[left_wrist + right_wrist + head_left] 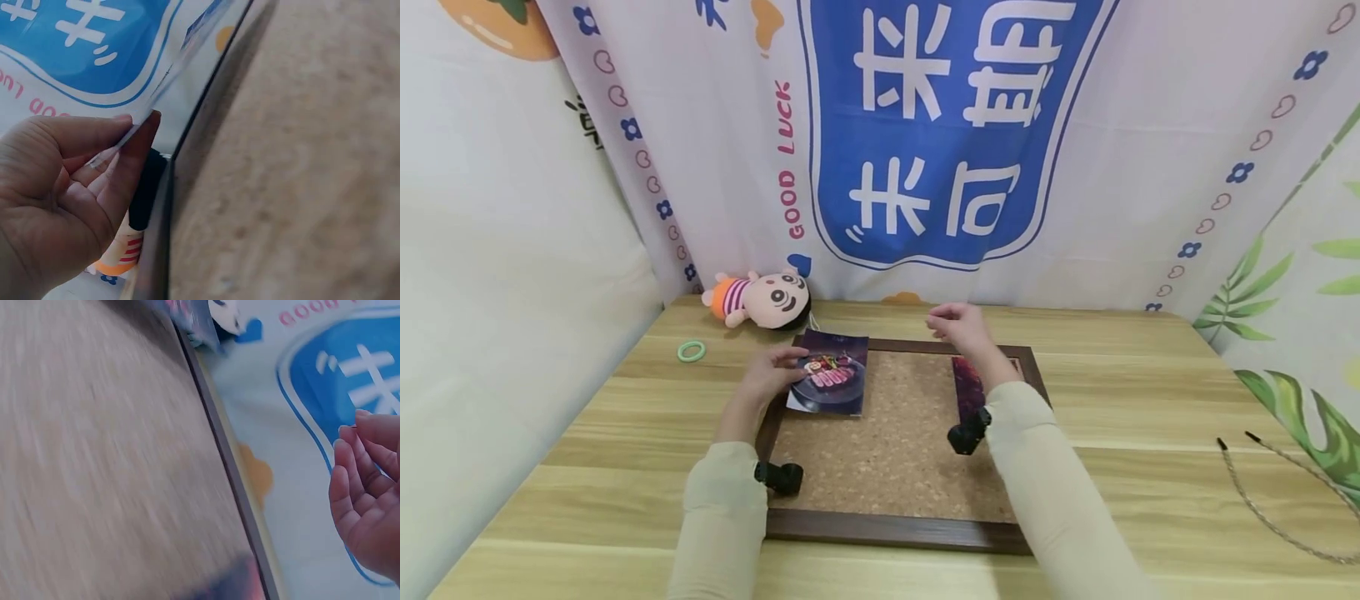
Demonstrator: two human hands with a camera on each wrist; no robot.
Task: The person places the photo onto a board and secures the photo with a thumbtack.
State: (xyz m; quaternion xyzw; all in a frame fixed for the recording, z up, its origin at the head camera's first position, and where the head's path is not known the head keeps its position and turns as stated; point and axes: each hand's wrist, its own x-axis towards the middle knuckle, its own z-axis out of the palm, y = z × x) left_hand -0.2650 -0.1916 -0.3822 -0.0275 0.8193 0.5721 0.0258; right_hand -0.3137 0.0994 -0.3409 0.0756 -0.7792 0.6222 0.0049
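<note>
My left hand point(767, 375) pinches the left edge of a photo print point(838, 375) of sliced meat on a dark plate. The print is held over the upper left of a framed cork board point(898, 442); in the left wrist view it tilts away from the cork. Above the board's upper right side, my right hand point(964, 332) is raised with thumb and fingertips together. Between them the right wrist view shows a tiny dark pin-like thing point(354, 427), too small to name surely. A second dark reddish photo point(967, 387) lies on the board's right side, partly hidden by my right arm.
A plush doll point(760, 298) lies behind the board's left corner, with a green ring point(691, 351) in front of it. A cord point(1262, 508) rests on the wooden table point(1120, 400) at the right. A printed curtain point(1090, 208) hangs behind.
</note>
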